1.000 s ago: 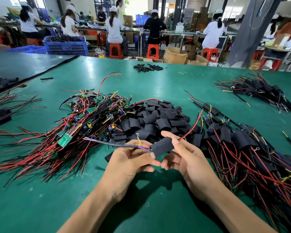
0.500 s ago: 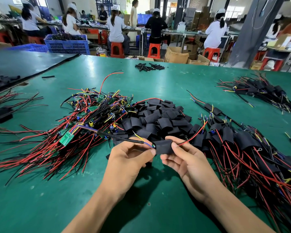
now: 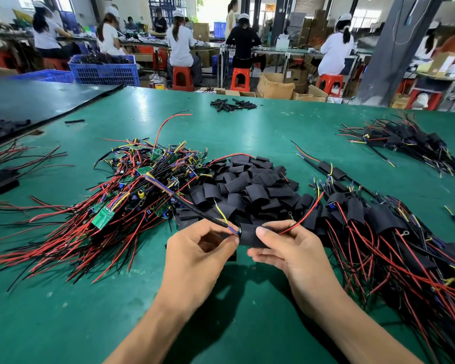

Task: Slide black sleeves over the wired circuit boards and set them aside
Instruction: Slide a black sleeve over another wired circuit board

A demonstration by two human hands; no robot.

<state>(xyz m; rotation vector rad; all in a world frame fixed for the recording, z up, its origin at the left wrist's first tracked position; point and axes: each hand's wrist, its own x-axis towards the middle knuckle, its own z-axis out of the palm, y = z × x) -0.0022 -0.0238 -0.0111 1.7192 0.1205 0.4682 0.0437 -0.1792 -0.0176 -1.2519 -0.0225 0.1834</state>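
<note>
Pinching one black sleeve between two hands

Both hands meet just above the green matte tabletop (image 3: 63,298). The left hand (image 3: 195,256) has thumb and forefinger curled and pinched on the thin yellow and blue wires at the left mouth of a flat, soft black sleeve (image 3: 248,236). The right hand (image 3: 294,253) pinches that sleeve itself, thumb on top and fingers underneath. A thick black cable (image 3: 195,208) runs up and left from the sleeve's left mouth; a slim red wire (image 3: 305,214) arcs out of its right end. The board inside is hidden.

Just beyond the hands lies a heap of loose, flattened black sleeves (image 3: 250,185), dull and creased. Left of it sprawls a tangle of bare green circuit boards with red, black and yellow wires (image 3: 132,195). To the right spreads a pile of sleeved boards with trailing red and black wires (image 3: 392,245). A smaller pile of dark wired pieces (image 3: 410,143) sits far right, and short black tubes (image 3: 233,104) lie near the far edge.
</note>
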